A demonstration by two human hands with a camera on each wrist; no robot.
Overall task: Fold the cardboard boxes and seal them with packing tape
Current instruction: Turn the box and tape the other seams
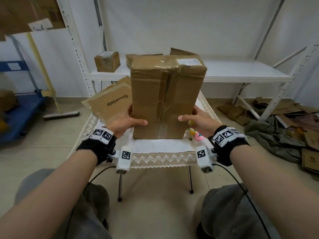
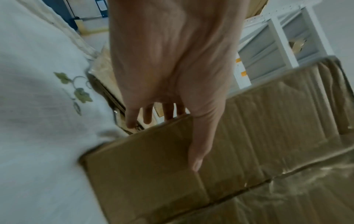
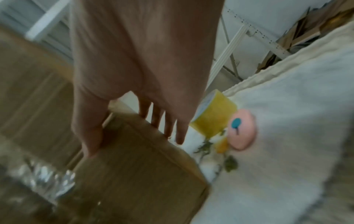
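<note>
While both forearms reach forward from the lap, each banded at the wrist with a black strap and a white marker block, the hands clasp a tall cardboard box [image 1: 165, 99] from either side, low down near its base. On the left, the left hand [image 1: 126, 120] lays its thumb flat across the near face and wraps its fingers round the side edge; in the left wrist view the thumb [image 2: 199, 151] lies long on the brown board with the fingers [image 2: 168, 112] curled behind it. Opposite, the right hand [image 1: 194, 120] mirrors that hold, thumb on the front, fingers [image 3: 168, 125] down the right wall. That box stands upright on the worktop [image 1: 160, 147], which wears a white cloth with a lace hem; a clear taped seam runs up the middle of the facing side. Just right of the box lie a yellow tape roll [image 3: 214, 115] and a pink round thing [image 3: 243, 128]. Left of the box, flattened cardboard sheets [image 1: 112, 100] rest at the worktop's far corner. Beyond, a white shelf [image 1: 241, 71] carries a small sealed carton [image 1: 107, 61]
</note>
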